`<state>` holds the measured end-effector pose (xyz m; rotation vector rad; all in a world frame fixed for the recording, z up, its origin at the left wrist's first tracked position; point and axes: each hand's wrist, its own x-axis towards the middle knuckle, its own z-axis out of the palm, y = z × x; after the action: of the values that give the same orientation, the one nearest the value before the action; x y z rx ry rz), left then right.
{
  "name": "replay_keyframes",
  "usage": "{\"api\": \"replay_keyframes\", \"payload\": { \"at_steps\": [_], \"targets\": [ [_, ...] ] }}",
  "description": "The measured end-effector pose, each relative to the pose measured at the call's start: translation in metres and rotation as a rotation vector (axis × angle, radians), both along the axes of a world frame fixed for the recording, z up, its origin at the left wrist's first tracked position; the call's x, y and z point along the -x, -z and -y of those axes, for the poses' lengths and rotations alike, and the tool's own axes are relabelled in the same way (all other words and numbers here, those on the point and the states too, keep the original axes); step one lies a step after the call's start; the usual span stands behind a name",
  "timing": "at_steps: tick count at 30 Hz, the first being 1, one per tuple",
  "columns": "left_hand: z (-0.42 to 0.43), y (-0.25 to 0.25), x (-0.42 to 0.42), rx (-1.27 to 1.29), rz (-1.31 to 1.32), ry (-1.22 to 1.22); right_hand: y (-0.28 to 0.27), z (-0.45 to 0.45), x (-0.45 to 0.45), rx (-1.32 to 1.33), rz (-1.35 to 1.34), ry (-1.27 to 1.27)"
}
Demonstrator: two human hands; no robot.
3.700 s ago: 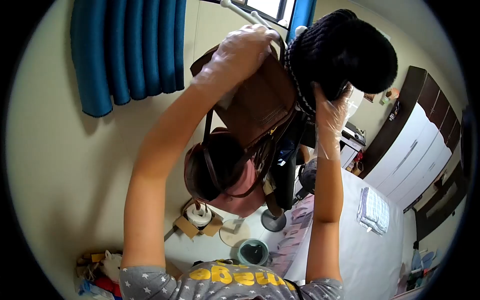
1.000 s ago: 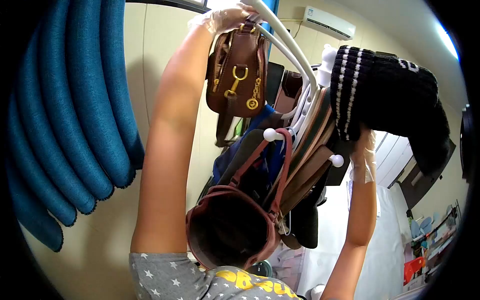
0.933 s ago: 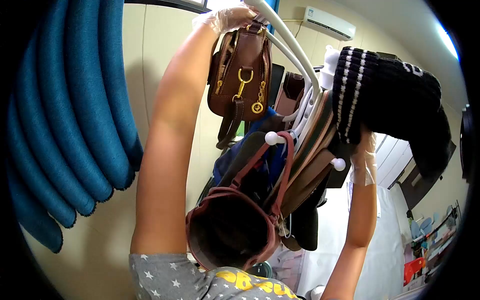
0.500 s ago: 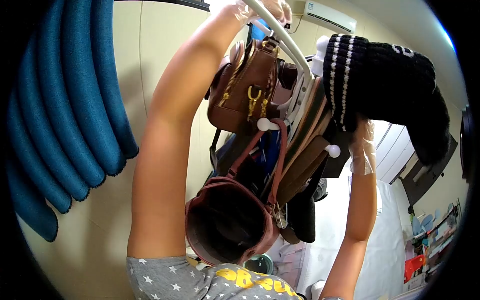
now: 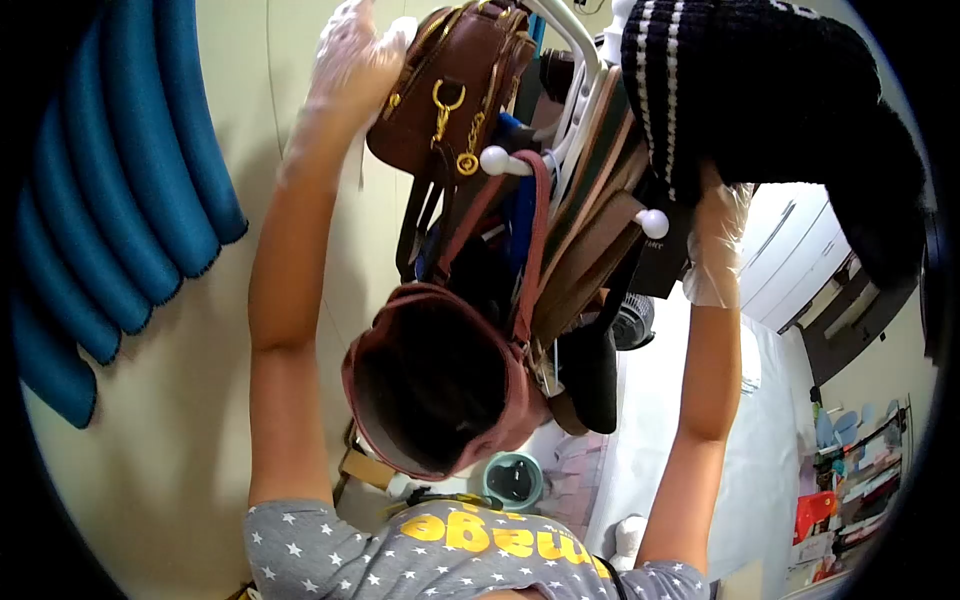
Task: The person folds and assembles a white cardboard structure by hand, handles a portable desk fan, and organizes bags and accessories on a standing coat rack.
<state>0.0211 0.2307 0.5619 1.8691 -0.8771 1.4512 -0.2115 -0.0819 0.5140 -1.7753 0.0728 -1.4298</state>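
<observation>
Brown bag (image 5: 466, 65) hangs just beside the left fingers (image 5: 396, 41).

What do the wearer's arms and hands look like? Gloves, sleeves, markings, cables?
Left hand and right hand: thin, clear, wrinkled plastic gloves with loose cuffs around the wrists. Forearms bare. Short grey sleeves printed with white stars, matching the shirt. No watch, cables or markings visible on the arms. Right fingers mostly hidden.
</observation>
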Motion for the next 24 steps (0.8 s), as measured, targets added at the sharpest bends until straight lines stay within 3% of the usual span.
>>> {"api": "replay_keyframes", "payload": {
  "at_steps": [1,5,7,12,20,24],
  "targets": [
    [-0.005,0.017,0.011,0.112,-0.07,0.145,0.003,-0.001,0.001,-0.004,-0.01,0.009],
    [-0.005,0.059,0.09,-0.055,0.024,0.336,0.008,-0.015,-0.002,0.108,-0.061,0.326],
    [-0.003,0.076,0.107,-0.132,0.038,0.233,0.004,-0.039,0.0,0.05,0.178,0.076],
    [0.008,0.084,0.117,-0.231,0.061,0.167,0.008,-0.034,0.001,-0.023,0.315,-0.151],
    [0.021,0.087,0.123,-0.162,0.071,0.088,0.001,-0.015,0.006,0.098,0.35,-0.188],
    [0.02,0.08,0.116,-0.179,0.15,0.157,0.0,-0.022,0.007,-0.003,0.367,-0.268]
  ]
}}
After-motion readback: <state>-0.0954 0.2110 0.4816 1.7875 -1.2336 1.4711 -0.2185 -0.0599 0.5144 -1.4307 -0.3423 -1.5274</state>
